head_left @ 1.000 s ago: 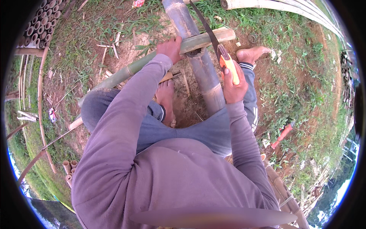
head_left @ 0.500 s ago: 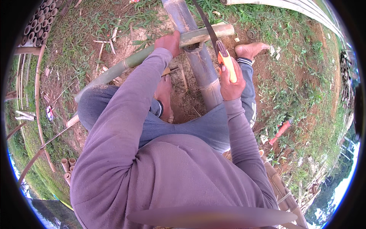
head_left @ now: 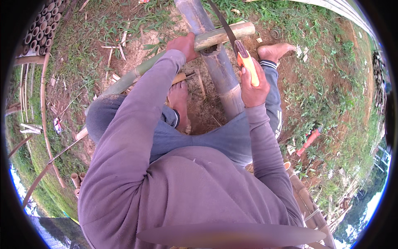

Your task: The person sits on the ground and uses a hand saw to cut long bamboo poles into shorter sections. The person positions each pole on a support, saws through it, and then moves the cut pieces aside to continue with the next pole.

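Observation:
My left hand (head_left: 182,46) is closed around a green bamboo pole (head_left: 145,68), which lies slantwise across a thicker grey bamboo trunk (head_left: 226,79). A dark hole shows in the trunk just below the crossing. In my right hand (head_left: 254,89) is the orange handle of a handsaw (head_left: 249,68). Its long dark blade (head_left: 224,25) runs up and left, crossing the pole near its cut right end. Whether the teeth have entered the bamboo, I cannot tell. The pole's lower left part passes beside my left knee, partly behind my left arm.
A wooden-handled tool (head_left: 179,79) lies by my bare left foot (head_left: 178,97). On the right, a red-orange object (head_left: 309,141) rests in the grass. Stacked bamboo tubes (head_left: 41,29) stand at the far left. Bamboo splints (head_left: 123,39) are scattered over the ground.
The saw and my right hand have shifted slightly toward me relative to the pole. My left hand keeps its grip on the pole. The whole view has moved a little.

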`<state>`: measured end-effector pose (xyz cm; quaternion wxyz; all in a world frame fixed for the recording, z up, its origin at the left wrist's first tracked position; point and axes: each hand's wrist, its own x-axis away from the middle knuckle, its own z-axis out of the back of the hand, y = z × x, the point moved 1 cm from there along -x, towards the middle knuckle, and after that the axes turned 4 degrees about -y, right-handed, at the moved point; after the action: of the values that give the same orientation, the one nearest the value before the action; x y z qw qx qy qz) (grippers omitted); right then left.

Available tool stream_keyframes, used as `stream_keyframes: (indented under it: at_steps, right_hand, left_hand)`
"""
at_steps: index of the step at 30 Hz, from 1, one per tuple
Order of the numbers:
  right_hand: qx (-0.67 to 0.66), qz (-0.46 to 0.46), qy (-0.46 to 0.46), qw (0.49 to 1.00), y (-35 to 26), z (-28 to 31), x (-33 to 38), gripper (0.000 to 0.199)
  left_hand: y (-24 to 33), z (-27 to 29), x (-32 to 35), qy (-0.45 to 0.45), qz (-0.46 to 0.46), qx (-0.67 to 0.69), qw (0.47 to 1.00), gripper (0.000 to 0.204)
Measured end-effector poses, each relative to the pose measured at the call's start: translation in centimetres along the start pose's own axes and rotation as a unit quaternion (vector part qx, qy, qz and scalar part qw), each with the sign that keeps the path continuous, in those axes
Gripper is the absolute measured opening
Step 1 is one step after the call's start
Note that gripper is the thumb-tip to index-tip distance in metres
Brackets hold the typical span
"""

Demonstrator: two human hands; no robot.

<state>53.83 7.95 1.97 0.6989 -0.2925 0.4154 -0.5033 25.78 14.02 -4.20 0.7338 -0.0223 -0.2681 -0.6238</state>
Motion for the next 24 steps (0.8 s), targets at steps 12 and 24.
stream_keyframes:
  at_steps: [12, 24]
  right_hand:
    - [0.01, 0.026, -0.008, 1.0, -0.3, 1.2, -0.1, 0.039]
    - [-0.007, -0.014, -0.045, 0.999, -1.5, 7.3, 8.6, 0.043]
  left_hand:
    - [-0.5, -0.1, -0.5, -0.029, -0.02, 0.003, 0.999, 0.075]
    - [-2.0, 0.1, -1.5, -0.046, -0.032, 0.015, 0.998, 0.076]
